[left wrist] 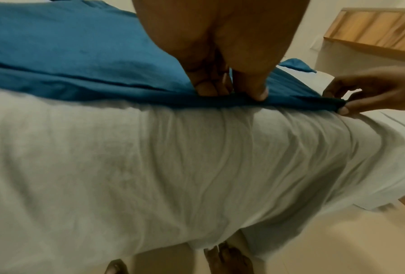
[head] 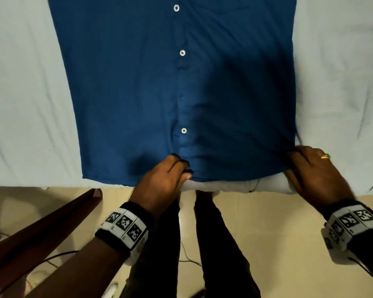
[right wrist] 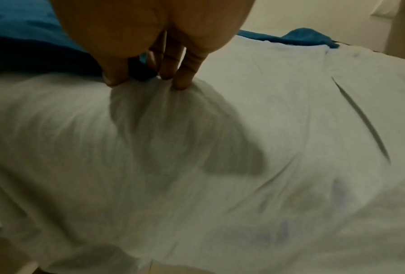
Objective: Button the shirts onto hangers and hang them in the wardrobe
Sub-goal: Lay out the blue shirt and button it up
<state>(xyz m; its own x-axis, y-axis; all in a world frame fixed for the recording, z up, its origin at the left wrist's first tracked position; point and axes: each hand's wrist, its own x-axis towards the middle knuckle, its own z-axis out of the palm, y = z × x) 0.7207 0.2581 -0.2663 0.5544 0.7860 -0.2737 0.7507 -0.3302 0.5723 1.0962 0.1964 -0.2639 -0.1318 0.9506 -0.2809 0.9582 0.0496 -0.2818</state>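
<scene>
Your blue shirt [head: 138,82] lies flat, front up, on the white-sheeted bed [head: 24,93], hem at the near edge, so the placket stays straight and within reach. Your left hand [head: 164,179] pinches the hem at the placket's foot, likely to line up the two front edges below the lowest fastened button [head: 183,130]. Your right hand [head: 314,173] grips the hem's right corner, drawing the cloth taut; creases fan from it. No hanger or wardrobe is in view.
</scene>
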